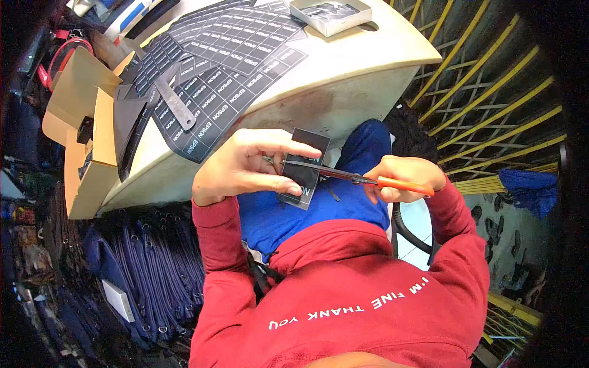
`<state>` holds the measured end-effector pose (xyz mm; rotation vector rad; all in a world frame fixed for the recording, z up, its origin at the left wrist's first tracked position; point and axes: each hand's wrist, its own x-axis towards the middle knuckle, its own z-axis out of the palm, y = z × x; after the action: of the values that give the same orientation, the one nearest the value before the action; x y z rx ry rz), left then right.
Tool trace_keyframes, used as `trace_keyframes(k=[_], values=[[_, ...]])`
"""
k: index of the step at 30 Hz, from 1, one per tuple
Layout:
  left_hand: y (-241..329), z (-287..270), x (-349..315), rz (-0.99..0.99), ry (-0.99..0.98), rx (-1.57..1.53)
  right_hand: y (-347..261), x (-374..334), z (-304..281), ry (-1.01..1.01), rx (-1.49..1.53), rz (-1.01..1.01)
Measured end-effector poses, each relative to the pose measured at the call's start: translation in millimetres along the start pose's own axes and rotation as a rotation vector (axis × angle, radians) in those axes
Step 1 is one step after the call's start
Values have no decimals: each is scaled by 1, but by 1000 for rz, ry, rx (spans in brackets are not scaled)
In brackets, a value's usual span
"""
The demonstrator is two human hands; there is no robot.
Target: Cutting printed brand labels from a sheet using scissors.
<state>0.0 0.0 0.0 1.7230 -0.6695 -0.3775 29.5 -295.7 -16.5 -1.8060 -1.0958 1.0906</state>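
Observation:
Over my lap, my left hand (254,165) pinches a small black printed piece of sheet (300,178) between thumb and fingers. My right hand (408,176) is wrapped round the orange handles of a pair of scissors (350,176). The scissor blades point left and lie across the middle of the black piece, between my left thumb and index finger. On the table to the upper left, large black sheets (239,40) with white lettering and grid lines overlap one another. A metal ruler (175,104) rests on them.
A light tabletop (392,43) curves ahead of me. At its far edge sits a shallow white box (331,15) with dark pieces inside. An open cardboard box (92,122) stands at the left. Dark blue straps (156,257) hang below; a yellow folding gate (491,92) is on the right.

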Motion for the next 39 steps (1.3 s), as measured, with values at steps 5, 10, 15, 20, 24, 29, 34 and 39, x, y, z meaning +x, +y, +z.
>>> trace_keyframes(k=[5,10,15,20,24,29,34,39], values=[[-3,-1,1,68,-6,31,0,0,4,27,-26,73],[0,-1,1,40,-13,9,3,0,4,36,-20,41],[3,0,1,3,-9,-9,3,0,4,28,-45,-3],[1,-1,1,48,-18,39,7,-1,7,57,-60,-27],[1,-2,2,100,-26,51,3,-1,8,69,-39,32],[5,-2,1,-12,-2,-13,3,-2,6,58,-132,66],[-9,-4,2,32,139,-8,9,-15,15,141,-66,174],[-4,-27,42,31,223,36,29,-31,41,334,199,368]])
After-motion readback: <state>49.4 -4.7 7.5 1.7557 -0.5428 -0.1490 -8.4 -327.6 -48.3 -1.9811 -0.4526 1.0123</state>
